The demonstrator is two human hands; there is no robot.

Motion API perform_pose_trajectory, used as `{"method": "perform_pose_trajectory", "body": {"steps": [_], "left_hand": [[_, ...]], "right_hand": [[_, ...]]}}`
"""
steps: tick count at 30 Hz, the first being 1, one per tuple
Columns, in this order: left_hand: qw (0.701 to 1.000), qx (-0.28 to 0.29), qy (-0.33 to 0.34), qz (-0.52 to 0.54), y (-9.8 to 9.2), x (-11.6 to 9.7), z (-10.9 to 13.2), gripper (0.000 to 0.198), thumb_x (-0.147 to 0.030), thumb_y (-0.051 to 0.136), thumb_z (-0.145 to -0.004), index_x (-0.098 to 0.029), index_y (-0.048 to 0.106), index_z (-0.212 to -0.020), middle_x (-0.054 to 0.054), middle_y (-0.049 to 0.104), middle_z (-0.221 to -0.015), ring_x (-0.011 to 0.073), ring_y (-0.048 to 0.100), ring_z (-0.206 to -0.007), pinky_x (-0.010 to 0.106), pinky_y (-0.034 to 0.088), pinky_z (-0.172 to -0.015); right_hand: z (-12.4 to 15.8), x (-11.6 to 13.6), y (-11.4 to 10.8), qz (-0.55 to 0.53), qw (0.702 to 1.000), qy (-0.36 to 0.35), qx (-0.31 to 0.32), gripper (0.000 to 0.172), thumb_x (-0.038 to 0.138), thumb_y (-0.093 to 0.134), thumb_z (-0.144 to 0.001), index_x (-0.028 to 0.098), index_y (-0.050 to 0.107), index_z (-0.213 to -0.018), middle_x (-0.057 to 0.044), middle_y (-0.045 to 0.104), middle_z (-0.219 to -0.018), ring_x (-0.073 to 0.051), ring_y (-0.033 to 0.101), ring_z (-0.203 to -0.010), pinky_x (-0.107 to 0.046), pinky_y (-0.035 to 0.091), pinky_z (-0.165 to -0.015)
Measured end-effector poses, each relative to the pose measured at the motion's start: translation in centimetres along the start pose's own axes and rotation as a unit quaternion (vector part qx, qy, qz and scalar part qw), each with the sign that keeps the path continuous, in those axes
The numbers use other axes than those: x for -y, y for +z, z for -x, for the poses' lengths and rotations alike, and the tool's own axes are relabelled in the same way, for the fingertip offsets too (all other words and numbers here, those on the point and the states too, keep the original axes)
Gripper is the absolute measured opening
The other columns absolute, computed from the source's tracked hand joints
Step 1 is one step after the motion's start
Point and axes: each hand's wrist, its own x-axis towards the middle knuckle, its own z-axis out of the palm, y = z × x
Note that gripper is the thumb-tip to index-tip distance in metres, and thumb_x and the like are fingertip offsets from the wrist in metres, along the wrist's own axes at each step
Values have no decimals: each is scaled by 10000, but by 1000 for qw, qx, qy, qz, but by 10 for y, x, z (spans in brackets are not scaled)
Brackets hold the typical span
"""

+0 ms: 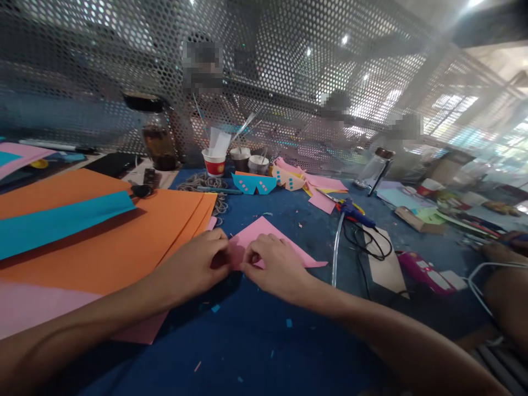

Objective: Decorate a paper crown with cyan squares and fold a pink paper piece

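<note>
A folded sheet of pink paper lies on the blue table, one corner pointing away from me and another stretching to the right. My left hand pinches its near left part, the fingers curled against the thumb. Close beside it, my right hand grips the near edge, thumb and forefinger closed on the paper and the other fingers resting over it. Part of the pink paper is hidden beneath both hands.
Orange sheets with a blue strip lie left. Folded blue paper, paper cups and a lidded jar stand behind. A glue gun with cable lies right. A person's arm shows far right.
</note>
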Motion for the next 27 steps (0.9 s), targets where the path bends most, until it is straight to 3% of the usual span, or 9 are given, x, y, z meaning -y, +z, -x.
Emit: {"method": "perform_pose_trajectory", "body": {"steps": [4, 14, 27], "left_hand": [[1000, -12, 0, -12, 0, -2, 2, 185, -370, 588, -923, -228, 576, -807, 68, 613, -945, 257, 596, -887, 405, 454, -768], [1000, -14, -3, -21, 0, -5, -1, 183, -381, 569, -899, -230, 579, -795, 78, 622, -957, 273, 612, -921, 421, 469, -802], [999, -21, -17, -25, 1, -10, -2, 185, -371, 591, -895, -239, 557, -770, 69, 612, -909, 266, 590, -869, 401, 439, -755]], "right_hand": [[2, 0, 4, -7, 1000, -3, -24, 150, 326, 796, -978, 212, 715, -924, -23, 733, -1024, -221, 618, -1032, -390, 398, -934], [1, 2, 18, 34, 997, 2, -75, 95, 260, 748, -907, 219, 671, -869, -29, 734, -984, -241, 613, -1017, -390, 340, -855], [1, 6, 17, 38, 997, 9, -67, 75, 249, 713, -881, 225, 654, -840, -21, 730, -967, -240, 600, -1012, -397, 333, -860]]}}
